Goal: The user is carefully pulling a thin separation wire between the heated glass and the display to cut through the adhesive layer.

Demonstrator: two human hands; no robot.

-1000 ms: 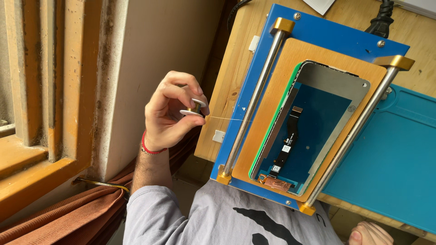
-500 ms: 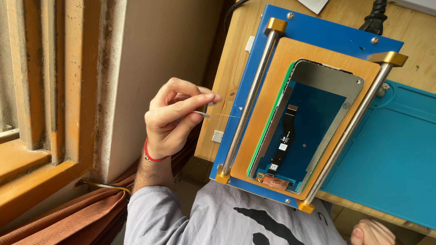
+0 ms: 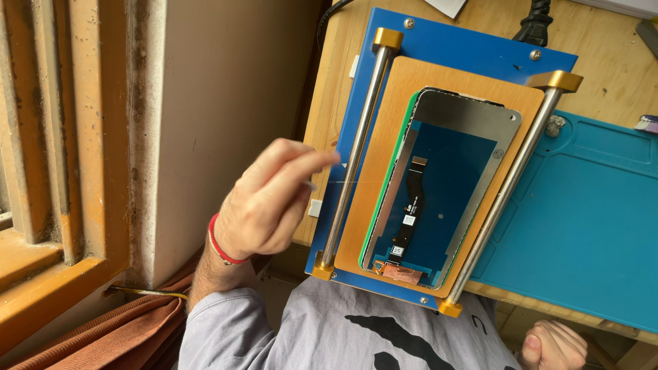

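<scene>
left hand [image 3: 267, 202] has moved nearer the blue jig [image 3: 452, 62]; fingers pinching a thin wire [image 3: 346, 182]; wooden table [image 3: 603, 62] beside wall [image 3: 226, 103].

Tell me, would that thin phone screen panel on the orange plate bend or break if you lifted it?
Probably fragile: the screen panel looks sheet-thin, with a loose ribbon cable on its back. It likely flexes and weighs little. It lies flat on the orange plate, so it shouldn't roll.

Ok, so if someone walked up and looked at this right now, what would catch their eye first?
Probably the blue fixture plate with two steel rods, holding a phone screen assembly back side up on an orange pad at centre. Next, the left hand beside the left rod, pinching a fine wire, with a red wrist thread.
</scene>
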